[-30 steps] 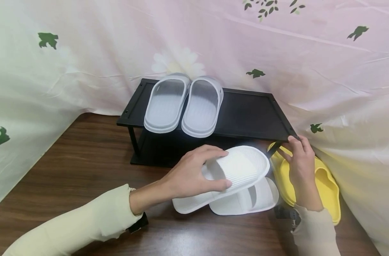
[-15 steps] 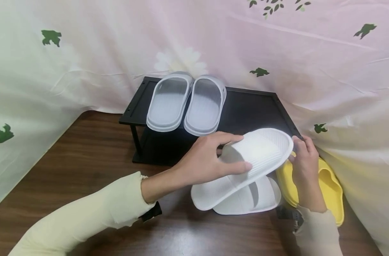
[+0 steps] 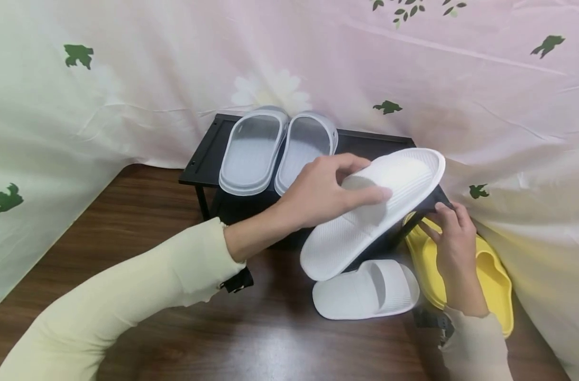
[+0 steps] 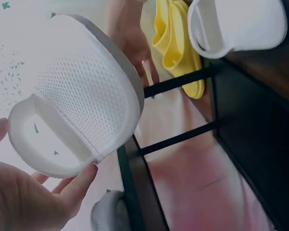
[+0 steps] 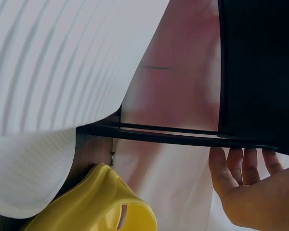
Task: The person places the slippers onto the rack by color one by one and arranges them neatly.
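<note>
My left hand [image 3: 324, 188] grips a white slide slipper [image 3: 408, 174] by its strap, fingers on the far side and thumb on the near side. The slipper is tilted, toe up to the right, and overlaps the right part of the black shoe rack [image 3: 372, 142]. In the left wrist view its textured footbed [image 4: 89, 91] shows. At the rack's front right corner my right hand [image 3: 457, 259] holds the edge; its fingertips [image 5: 216, 156] lie along that edge in the right wrist view. Another white slide slipper [image 3: 341, 296] lies on the wooden surface below.
Two grey slippers [image 3: 251, 153] stand side by side on the rack's upper shelf, the right one partly behind my left hand. Yellow slippers [image 3: 498, 291] lie right of the rack, partly hidden by my right hand. A patterned cloth [image 3: 165, 69] hangs behind and at both sides.
My left hand has lifted the white slipper up and right, from over the other white slipper to the rack's height. My right hand stays at the rack corner.
</note>
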Demonstrator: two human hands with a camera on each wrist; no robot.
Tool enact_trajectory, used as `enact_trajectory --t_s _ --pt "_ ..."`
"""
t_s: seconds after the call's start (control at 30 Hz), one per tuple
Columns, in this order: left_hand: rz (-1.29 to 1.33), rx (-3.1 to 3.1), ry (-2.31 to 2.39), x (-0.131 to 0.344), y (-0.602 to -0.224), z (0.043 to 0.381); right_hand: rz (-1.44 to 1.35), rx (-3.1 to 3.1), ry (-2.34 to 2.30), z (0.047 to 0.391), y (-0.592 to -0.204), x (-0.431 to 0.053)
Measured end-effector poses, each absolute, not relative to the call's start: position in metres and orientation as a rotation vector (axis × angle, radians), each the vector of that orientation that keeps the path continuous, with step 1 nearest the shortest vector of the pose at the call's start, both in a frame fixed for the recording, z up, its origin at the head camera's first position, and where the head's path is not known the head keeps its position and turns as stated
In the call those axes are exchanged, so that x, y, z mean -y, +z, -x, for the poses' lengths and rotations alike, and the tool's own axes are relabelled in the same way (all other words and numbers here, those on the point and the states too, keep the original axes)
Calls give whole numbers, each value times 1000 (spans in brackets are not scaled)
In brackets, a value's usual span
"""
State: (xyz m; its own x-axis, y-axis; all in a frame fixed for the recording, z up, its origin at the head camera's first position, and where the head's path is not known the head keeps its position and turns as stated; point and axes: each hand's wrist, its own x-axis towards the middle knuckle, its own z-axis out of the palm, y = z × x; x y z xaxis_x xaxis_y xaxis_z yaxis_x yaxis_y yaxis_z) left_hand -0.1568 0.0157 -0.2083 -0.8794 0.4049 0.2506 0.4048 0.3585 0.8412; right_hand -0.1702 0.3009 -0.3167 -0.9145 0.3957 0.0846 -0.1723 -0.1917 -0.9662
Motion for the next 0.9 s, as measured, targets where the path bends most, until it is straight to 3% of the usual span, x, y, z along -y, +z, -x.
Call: enact_trajectory --t_s 0.53,0.9 --pt "-553 -2732 1471 -44 -170 212 214 1685 2210 173 -318 -303" --pt "-254 -2777 1353 -53 -154 244 225 1677 2219 173 -317 -302"
